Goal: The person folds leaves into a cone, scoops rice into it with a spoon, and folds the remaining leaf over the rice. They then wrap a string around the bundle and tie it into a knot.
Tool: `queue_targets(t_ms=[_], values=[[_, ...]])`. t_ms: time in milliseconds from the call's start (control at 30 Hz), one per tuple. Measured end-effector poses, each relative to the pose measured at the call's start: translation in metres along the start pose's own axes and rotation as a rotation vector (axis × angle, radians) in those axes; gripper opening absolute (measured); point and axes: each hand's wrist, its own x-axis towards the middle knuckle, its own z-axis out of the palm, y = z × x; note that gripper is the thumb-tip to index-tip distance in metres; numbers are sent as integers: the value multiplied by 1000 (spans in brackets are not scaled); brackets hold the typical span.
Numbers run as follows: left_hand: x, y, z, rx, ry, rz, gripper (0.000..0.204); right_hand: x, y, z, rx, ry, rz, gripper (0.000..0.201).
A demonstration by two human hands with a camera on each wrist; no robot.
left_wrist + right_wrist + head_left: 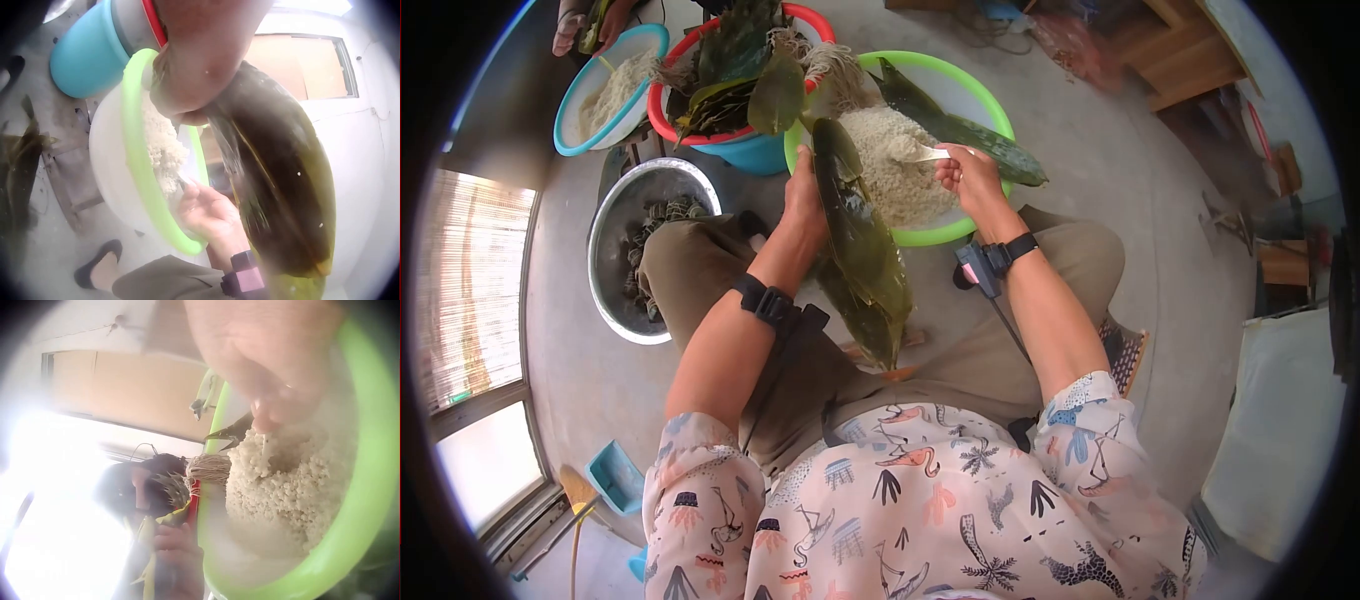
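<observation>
My left hand grips long green bamboo leaves, which hang down over the near rim of a green-rimmed basin. In the left wrist view the leaves spread out broad and glossy below that hand. White rice grains are heaped in the basin. A small white spoon is pinched in my right hand, its bowl end in the rice. The right wrist view shows the spoon handle standing in the heap, beside a hollow. Another leaf lies across the basin's far right side.
Left of the basin, a red-rimmed tub holds leaves and a bundle of strings. A metal bowl contains several wrapped dumplings. Farther left, another person's hands are above a blue-rimmed basin.
</observation>
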Motion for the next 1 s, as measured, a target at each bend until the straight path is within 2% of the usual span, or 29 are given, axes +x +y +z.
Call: queue_targets(t_ms=[67,133,200,300,400,467,500,533,600,667,733,800,867,900,967,1000], values=[[1,-2,2,-5,-33,-17,53,-14,-16,10,-22,-10,-48,21],[-5,-2,15,-54,64,4,54,-27,-32,21,-34,-19,-126,20],[-7,-4,22,-98,61,-9,54,-41,-46,34,-49,-37,-158,20],[-6,-8,28,-112,37,-26,56,-59,-59,55,-100,-57,-241,21],[-13,-7,36,-116,-56,-53,58,-65,-58,73,-172,-75,-313,20],[-10,-9,36,-37,-56,-53,60,-70,-53,88,-529,-46,-514,21],[-8,-11,34,-38,-56,-52,60,-55,-32,86,-735,-18,-834,18],[-6,-13,33,-79,-82,-49,60,-56,-31,89,-735,-19,-835,18],[-8,-11,32,-124,-103,-40,60,-60,-28,96,-906,-24,-1323,16],[-17,-6,33,-145,-110,-59,59,-66,-33,93,-885,-20,-1327,15],[-5,-8,21,-139,-92,-60,58,-71,-41,84,-785,-1,-1079,16],[-3,-7,16,-134,-78,-66,57,-61,-44,69,-703,19,-1033,18],[-19,3,21,-81,-4,-32,56,-50,-45,50,-671,103,-735,20],[-18,4,17,-75,-12,-36,55,-37,-37,34,-675,107,-727,20],[-7,3,3,-78,-14,-57,54,-4,-6,1,-959,169,-659,20],[-4,1,-1,-81,-18,-67,53,7,8,-6,-964,168,-653,20]])
